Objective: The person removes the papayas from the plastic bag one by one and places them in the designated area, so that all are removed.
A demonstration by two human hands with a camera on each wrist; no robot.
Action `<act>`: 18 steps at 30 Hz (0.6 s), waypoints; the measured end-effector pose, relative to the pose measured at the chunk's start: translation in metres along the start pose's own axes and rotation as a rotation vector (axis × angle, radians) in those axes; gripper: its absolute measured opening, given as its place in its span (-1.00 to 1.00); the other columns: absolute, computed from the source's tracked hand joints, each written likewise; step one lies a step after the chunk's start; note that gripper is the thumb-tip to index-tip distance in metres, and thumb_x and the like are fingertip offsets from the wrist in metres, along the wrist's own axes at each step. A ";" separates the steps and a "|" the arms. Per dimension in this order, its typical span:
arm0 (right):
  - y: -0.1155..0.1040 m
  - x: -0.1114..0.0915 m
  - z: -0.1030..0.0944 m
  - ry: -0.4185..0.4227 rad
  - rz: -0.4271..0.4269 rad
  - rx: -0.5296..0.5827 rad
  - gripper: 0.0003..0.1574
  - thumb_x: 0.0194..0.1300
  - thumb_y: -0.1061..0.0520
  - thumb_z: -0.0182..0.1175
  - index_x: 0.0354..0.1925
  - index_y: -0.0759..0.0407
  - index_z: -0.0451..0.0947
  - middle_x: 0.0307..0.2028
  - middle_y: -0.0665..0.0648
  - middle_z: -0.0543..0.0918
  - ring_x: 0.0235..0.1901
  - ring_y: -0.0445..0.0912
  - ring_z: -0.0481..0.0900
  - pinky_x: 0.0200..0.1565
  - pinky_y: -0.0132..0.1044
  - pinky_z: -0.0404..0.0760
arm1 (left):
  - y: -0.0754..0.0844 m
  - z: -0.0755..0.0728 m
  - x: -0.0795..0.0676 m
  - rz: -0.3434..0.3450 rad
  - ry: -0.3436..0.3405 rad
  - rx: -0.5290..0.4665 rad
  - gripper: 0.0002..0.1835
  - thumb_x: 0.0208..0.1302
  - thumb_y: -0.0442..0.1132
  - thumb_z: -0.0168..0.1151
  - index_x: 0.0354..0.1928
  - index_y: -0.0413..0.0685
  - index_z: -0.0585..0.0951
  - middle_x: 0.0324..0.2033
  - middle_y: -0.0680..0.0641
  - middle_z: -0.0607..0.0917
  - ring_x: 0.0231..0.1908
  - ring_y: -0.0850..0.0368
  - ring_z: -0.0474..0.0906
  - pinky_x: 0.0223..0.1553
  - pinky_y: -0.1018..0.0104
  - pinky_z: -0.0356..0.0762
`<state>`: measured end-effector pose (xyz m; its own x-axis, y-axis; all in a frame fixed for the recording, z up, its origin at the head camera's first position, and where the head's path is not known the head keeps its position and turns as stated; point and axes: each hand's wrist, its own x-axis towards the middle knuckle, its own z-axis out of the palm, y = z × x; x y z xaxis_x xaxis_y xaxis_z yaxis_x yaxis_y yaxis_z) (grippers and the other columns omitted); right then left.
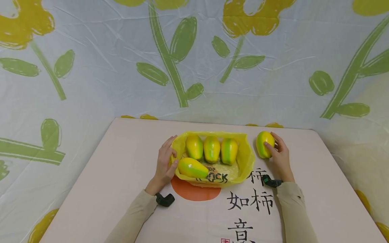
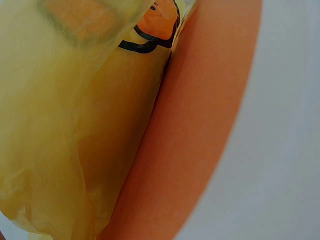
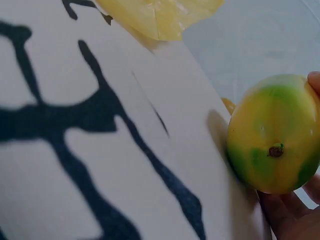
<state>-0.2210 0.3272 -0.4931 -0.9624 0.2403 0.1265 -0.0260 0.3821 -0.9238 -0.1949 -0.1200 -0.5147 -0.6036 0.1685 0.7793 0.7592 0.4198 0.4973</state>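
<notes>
A yellow plastic bag (image 1: 243, 168) lies with its mouth spread wide on the table. Three papayas, one of them the middle papaya (image 1: 211, 148), stand in a row at its back. Another papaya (image 1: 192, 168) lies sideways at the front left inside it. My left hand (image 1: 165, 162) holds the bag's left rim; the left wrist view shows the bag's side (image 2: 75, 125) but not the fingers. To the right of the bag, my right hand (image 1: 280, 155) grips a yellow-green papaya (image 1: 263, 143) between thumb and fingers. Its brown stem end faces the right wrist camera.
The pale table cover (image 1: 130, 145) bears black characters (image 1: 250, 202) and an orange disc (image 1: 196, 192) partly under the bag. Behind the table hangs a flower-printed sheet (image 1: 121, 77). Black devices sit on both wrists, such as the left wrist device (image 1: 165, 199).
</notes>
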 end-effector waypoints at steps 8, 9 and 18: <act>0.004 -0.001 -0.003 -0.189 -0.012 -0.142 0.19 0.28 -0.05 0.30 0.59 -0.27 -0.26 0.49 0.30 0.03 0.26 0.29 0.19 0.24 0.26 0.18 | 0.000 0.001 0.000 0.007 0.000 0.005 -0.73 0.27 -0.03 -0.13 -0.36 -0.10 0.37 0.36 -0.28 0.38 0.38 -0.26 0.20 0.31 -0.22 0.02; 0.004 -0.001 -0.003 -0.205 -0.010 -0.149 0.25 0.24 -0.04 0.33 0.58 -0.31 -0.30 0.50 0.31 -0.01 0.28 0.32 0.16 0.24 0.32 0.14 | 0.000 0.001 0.000 0.008 0.002 0.003 -0.72 0.28 -0.02 -0.13 -0.36 -0.10 0.38 0.36 -0.28 0.38 0.38 -0.26 0.20 0.31 -0.22 0.02; 0.004 -0.004 -0.002 -0.185 -0.030 -0.179 0.38 0.15 0.02 0.39 0.59 -0.23 -0.35 0.47 0.37 -0.09 0.27 0.36 0.13 0.21 0.37 0.16 | 0.000 0.001 0.000 0.021 0.015 -0.007 -0.72 0.28 -0.02 -0.13 -0.36 -0.10 0.38 0.35 -0.28 0.39 0.36 -0.29 0.22 0.28 -0.24 0.05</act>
<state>-0.2169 0.3294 -0.4970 -0.9955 0.0652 0.0694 -0.0231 0.5423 -0.8399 -0.1957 -0.1195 -0.5149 -0.5841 0.1636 0.7950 0.7733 0.4099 0.4837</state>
